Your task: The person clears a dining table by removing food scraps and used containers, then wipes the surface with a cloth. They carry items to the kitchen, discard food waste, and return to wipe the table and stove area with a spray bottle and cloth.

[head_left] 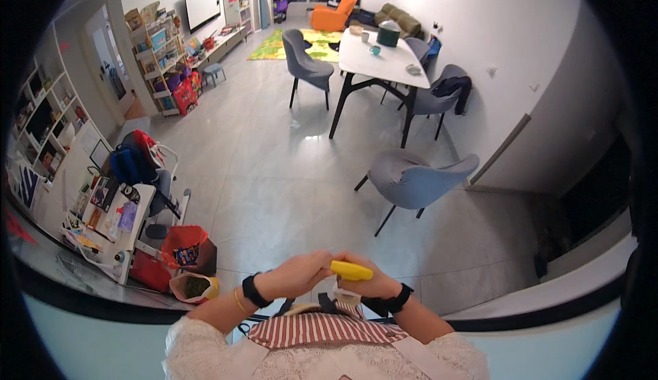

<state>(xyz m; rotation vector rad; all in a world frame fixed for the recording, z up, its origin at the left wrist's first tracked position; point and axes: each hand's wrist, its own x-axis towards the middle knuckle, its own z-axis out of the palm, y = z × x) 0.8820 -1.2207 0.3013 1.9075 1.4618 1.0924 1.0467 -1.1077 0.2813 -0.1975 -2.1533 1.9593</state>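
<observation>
A bright yellow, smooth, rounded long object (351, 270) lies across my right hand (378, 285), whose fingers are closed around it; its exact kind does not show. My left hand (296, 276) meets the right in front of my chest, fingertips together at the yellow object's left end. Its fingers are bent closed, and what they pinch is hidden. Both wrists wear dark bands. Just below the hands, a small white item (348, 296) and dark straps sit against the red-and-white striped cloth (327, 330) on my front.
A grey chair (404, 177) stands ahead to the right, with a white table (384, 61) and more chairs beyond. To the left are a cluttered white desk (140, 205), a red bag (205, 248) and a paper bag (211, 288) with green contents. Shelves line the left wall.
</observation>
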